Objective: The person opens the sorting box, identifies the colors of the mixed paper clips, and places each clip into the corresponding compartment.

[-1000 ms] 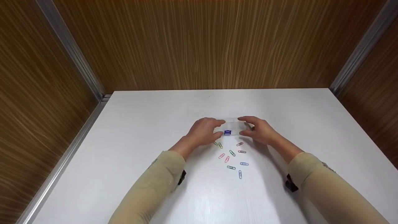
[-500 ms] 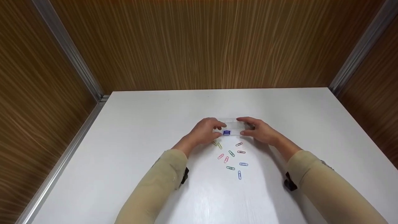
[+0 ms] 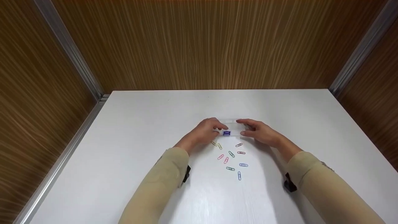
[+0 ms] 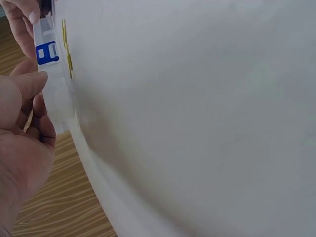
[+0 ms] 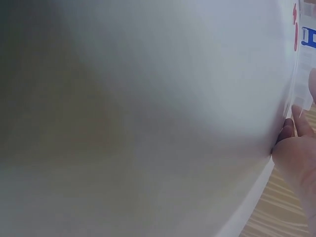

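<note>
A clear plastic box (image 3: 234, 126) with a blue latch (image 3: 226, 133) on its front side sits between my two hands at the middle of the table. My left hand (image 3: 205, 130) grips its left end, thumb on the front side and index finger reaching over the top close to the latch. At the other end my right hand (image 3: 262, 132) holds the box between the thumb at the front and the fingers at the back. In the left wrist view the left thumb presses the front wall just beside the latch (image 4: 48, 53). The box's ends are partly hidden by the hands.
Several coloured paper clips lie loose in front of the box: yellow (image 3: 219, 146), green (image 3: 231, 154), red (image 3: 241, 152), pink (image 3: 226, 160) and blue (image 3: 243, 165). Wood-grain panels (image 3: 199, 46) stand behind and beside the white table (image 3: 124, 140).
My left index finger has slid from the box's far edge forward over the top, nearer the latch. The right hand, box and paper clips stay almost where they were.
</note>
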Available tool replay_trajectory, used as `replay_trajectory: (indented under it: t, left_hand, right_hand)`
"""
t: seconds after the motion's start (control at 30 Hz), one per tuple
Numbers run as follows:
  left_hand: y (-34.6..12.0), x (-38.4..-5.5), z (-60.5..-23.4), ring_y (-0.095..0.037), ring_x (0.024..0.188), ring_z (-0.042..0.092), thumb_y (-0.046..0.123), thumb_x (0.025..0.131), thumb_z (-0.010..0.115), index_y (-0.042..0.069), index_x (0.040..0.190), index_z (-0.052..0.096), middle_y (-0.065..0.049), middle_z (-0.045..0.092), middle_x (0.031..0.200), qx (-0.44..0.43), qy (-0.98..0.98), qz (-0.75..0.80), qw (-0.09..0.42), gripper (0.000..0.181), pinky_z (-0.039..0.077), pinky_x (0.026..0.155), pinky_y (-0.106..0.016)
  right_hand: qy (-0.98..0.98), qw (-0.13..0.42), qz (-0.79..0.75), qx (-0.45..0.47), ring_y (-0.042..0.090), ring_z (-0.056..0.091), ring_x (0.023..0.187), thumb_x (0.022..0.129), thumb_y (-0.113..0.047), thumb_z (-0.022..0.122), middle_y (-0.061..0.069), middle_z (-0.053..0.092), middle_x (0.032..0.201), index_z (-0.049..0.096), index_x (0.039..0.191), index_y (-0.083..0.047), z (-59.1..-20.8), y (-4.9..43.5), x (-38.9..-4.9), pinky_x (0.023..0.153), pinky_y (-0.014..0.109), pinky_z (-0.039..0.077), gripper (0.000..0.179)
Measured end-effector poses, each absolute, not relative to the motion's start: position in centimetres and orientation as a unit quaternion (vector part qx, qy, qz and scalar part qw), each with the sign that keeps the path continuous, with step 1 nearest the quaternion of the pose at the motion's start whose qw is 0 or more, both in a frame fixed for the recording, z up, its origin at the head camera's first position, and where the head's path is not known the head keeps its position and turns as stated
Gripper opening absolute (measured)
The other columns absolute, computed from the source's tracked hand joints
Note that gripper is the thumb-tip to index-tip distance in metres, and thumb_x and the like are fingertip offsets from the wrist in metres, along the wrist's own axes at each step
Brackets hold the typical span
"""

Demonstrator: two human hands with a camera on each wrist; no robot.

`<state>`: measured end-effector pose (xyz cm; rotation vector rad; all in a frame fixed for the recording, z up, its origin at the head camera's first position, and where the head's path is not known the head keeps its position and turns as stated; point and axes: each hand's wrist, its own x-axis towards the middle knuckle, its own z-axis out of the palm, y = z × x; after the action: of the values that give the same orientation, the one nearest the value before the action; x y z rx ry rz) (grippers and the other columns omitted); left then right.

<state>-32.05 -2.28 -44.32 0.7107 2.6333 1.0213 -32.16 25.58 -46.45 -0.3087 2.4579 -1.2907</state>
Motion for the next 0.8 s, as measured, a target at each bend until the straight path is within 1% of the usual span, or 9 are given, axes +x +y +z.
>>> replay_trajectory:
  t: [0.1,0.3,0.47,0.63,0.8]
  left_hand:
    - [-2.23,-32.16,-44.47,-0.012,0.117,0.056,0.0,0.104,0.061,0.025,0.13,0.079,0.01,0.065,0.119,0.242,0.896,0.355,0.116,0.04,0.045,0.11,-0.032]
    - [-2.29,-32.33,-44.69,-0.013,0.119,0.055,0.001,0.105,0.06,0.027,0.123,0.082,0.01,0.064,0.118,0.234,0.893,0.364,0.124,0.039,0.043,0.113,-0.034]
    - [-2.33,-32.43,-44.6,-0.013,0.123,0.054,0.003,0.106,0.059,0.03,0.122,0.082,0.011,0.063,0.119,0.227,0.893,0.364,0.135,0.038,0.042,0.116,-0.036]
    - [-2.38,-32.49,-44.56,-0.015,0.12,0.054,0.0,0.105,0.057,0.026,0.122,0.081,0.008,0.063,0.121,0.248,0.891,0.355,0.133,0.039,0.043,0.113,-0.036]
    - [-2.34,-32.41,-44.46,-0.017,0.117,0.051,0.001,0.105,0.057,0.026,0.12,0.079,0.006,0.062,0.119,0.235,0.892,0.359,0.141,0.037,0.043,0.11,-0.038]
  right_hand:
    - [0.865,0.174,-0.458,-0.104,0.033,0.016,0.162,0.105,-0.033,0.069,0.005,0.029,0.174,0.05,0.16,-0.032,-46.52,25.64,-32.13,0.129,0.06,0.012,0.058]
    - [0.866,0.172,-0.456,-0.107,0.033,0.015,0.162,0.106,-0.035,0.067,0.005,0.028,0.174,0.05,0.159,-0.034,-46.73,25.69,-32.18,0.129,0.06,0.012,0.056]
    - [0.869,0.168,-0.453,-0.104,0.033,0.017,0.162,0.106,-0.036,0.067,0.005,0.029,0.174,0.052,0.158,-0.036,-46.75,25.71,-32.19,0.129,0.061,0.011,0.055]
    - [0.871,0.162,-0.452,-0.108,0.033,0.017,0.162,0.106,-0.035,0.067,0.007,0.03,0.173,0.052,0.158,-0.032,-46.72,25.65,-32.07,0.129,0.06,0.011,0.055]
    - [0.869,0.161,-0.455,-0.11,0.034,0.017,0.162,0.106,-0.034,0.067,0.007,0.03,0.173,0.053,0.158,-0.032,-46.74,25.69,-31.97,0.129,0.06,0.01,0.054]
